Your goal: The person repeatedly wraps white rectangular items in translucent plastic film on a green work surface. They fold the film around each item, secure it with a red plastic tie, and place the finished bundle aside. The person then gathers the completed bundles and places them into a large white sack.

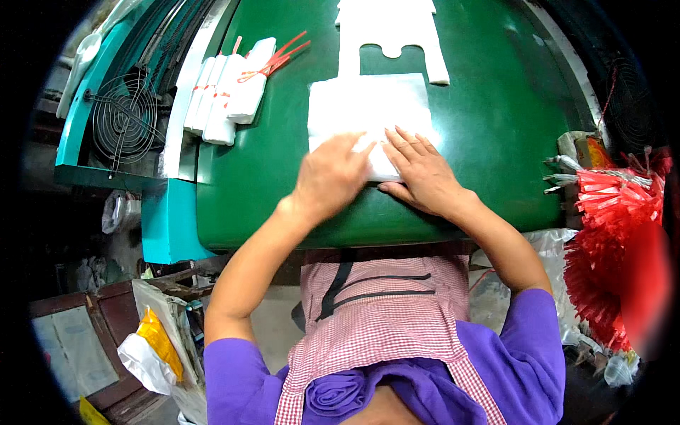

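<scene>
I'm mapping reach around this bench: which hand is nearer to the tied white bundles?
Left. The left hand, blurred, is at the white plastic's lower left, right of and below the tied white bundles; the right hand lies farther right.

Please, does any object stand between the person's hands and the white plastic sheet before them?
Nothing visible: the right hand lies on the white plastic sheet, the blurred left hand at its near-left corner. The tied white bundles lie off left.
</scene>
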`<state>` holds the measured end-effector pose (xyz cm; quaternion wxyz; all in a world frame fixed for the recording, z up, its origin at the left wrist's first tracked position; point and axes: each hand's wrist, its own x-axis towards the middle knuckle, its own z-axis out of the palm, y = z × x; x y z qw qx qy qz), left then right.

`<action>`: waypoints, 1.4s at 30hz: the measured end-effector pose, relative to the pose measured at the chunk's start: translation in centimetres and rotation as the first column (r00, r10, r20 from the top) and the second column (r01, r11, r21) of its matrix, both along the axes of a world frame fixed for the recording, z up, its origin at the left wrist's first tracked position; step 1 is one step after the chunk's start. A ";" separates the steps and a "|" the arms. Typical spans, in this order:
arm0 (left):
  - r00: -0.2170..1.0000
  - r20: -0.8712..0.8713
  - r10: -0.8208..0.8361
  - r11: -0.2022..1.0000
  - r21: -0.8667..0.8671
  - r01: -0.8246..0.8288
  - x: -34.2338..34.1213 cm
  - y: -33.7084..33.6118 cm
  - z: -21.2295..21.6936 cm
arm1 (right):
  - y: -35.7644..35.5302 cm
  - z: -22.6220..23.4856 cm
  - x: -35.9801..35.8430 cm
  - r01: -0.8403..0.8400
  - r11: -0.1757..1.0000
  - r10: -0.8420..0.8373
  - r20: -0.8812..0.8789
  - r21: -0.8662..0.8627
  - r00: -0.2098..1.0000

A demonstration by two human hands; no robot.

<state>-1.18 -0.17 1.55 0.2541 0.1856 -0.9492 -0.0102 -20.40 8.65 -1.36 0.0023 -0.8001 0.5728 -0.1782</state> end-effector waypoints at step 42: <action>0.968 0.206 -0.145 0.881 0.472 0.031 5.5 3.5 0.5 | 6.8 3.9 -0.8 -0.142 0.963 0.108 0.155 0.229 0.982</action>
